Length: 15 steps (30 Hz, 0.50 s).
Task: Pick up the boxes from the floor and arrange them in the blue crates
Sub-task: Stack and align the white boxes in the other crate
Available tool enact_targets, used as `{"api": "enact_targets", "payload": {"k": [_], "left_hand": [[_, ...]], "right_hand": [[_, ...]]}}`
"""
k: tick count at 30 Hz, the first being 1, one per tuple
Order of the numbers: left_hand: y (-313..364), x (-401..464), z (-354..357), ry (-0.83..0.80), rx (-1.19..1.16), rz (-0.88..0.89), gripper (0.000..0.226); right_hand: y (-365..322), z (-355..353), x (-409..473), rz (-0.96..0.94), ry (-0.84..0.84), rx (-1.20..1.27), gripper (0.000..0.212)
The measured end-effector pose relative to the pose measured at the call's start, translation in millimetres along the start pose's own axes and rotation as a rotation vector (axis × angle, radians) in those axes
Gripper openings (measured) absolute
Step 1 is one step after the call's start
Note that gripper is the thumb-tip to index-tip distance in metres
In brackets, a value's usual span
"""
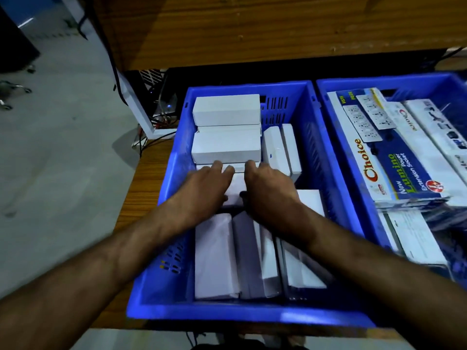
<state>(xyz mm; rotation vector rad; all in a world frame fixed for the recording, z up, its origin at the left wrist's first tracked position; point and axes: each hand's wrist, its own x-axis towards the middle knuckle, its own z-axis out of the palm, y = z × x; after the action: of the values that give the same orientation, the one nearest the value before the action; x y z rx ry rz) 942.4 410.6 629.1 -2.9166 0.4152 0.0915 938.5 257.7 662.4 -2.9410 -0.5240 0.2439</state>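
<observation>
Both hands down inside the near blue crate point(174, 173), pressed on one small white box point(236, 185) that sits between them. Left hand point(209, 184) has fingers laid flat over the box's left part, thumb tucked at its near edge; right hand point(265, 184) mirrors it on the right part, thumb at the near edge too. Looks like a two-hand pinch seating the box, though whether it is truly gripped or only pushed, cannot tell for sure. Box likely light, stiff cardboard, smooth faces so a bit slippery; best hold is on the long side faces, not the end flaps, easy to dent if squeezed. Just beyond the fingertips: two bigger white boxes point(226, 131) stacked in a row toward the far wall. Right of the right-hand fingers: two slim white boxes point(279, 147) standing on edge. Under the wrists, nearer than the thumbs: several long white boxes point(235, 256) lying side by side, partly blurred. Well right of the right hand, a second blue crate point(326, 97) holds printed extension-socket packs point(394, 168) and other packets. Crate sits on a wooden surface point(141, 188); no floor boxes visible here.
</observation>
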Motion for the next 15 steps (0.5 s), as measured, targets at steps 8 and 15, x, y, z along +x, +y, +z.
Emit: {"api": "enact_targets", "payload": {"k": [8,15], "left_hand": [[16,-36,23,0.062,-0.368,0.558,0.094],[30,-14,33,-0.115,-0.180,0.587,0.067]], "right_hand": [[-13,6,-76,0.057,-0.276,0.086,0.047],[-22,25,-82,0.158,-0.380,0.137,0.046]]}}
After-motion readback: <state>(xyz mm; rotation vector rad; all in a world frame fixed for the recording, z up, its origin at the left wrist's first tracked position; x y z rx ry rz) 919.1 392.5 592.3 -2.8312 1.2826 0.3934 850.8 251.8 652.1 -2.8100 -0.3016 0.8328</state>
